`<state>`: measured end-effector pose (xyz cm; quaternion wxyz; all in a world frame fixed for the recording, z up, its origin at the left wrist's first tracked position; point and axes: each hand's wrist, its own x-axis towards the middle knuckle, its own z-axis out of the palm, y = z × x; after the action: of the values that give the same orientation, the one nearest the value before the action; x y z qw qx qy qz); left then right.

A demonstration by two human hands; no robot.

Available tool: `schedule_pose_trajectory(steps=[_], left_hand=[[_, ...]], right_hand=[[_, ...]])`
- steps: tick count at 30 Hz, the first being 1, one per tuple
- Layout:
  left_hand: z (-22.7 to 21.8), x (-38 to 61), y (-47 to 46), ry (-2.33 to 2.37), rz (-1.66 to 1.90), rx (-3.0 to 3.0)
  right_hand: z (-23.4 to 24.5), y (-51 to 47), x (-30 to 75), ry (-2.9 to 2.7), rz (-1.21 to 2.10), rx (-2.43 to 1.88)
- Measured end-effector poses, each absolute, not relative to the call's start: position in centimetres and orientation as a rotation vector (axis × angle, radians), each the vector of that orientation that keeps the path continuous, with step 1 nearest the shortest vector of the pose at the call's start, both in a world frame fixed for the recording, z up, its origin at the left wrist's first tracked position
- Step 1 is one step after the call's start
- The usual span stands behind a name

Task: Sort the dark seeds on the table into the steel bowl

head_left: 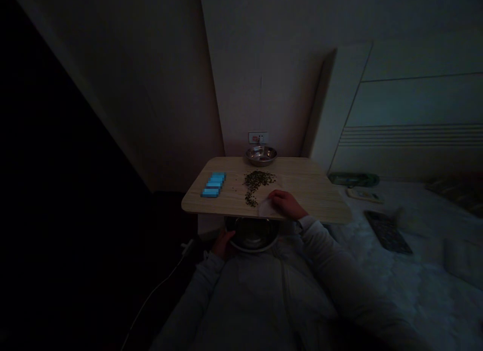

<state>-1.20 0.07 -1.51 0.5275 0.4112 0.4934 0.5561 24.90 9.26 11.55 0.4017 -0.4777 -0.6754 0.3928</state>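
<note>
1. On the table, we found a scatter of small dark pieces, too small for us to identify. Its denser part spread from side to side, and a thinner tail curved from its left end towards the near edge.
2. We noted the right hand above the near part of the table. Its fingers pointed leftward; the tail lay to their left, the denser part to their left and farther off. We saw a clear gap between fingers and pieces.
3. We recorded a pale, thin sheet just beside those fingers. They appeared curled; whether they were pressed together or held the sheet, we could not tell in the dim light.
4. Below the near edge, we observed the left hand with its fingers clamped on the left rim of a large bowl.
5. We judged the right hand the nearer to the pieces, since the left was beneath table height.
6. We located a small metal bowl behind the scatter, well apart from both hands.
</note>
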Motion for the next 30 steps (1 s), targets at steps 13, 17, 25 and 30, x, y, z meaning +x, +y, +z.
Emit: schedule_pose_trajectory(steps=[13,17,25,30], left_hand=[[-2.2,-0.8,0.3,1.136,1.321,0.720],[-1.5,0.6,0.1,1.079,1.302,0.610],[1.2,1.1,-0.8,1.053,1.286,0.420],[2.0,1.1,-1.1,1.009,1.259,0.440]], right_hand=[[12.2,7.2,26.7,-1.540,1.033,-1.209],[11.8,6.2,27.4,-1.652,1.054,-1.186],[11.7,6.3,26.7,-1.808,0.956,-1.210],[11.3,6.7,26.5,-1.840,0.883,-1.267]])
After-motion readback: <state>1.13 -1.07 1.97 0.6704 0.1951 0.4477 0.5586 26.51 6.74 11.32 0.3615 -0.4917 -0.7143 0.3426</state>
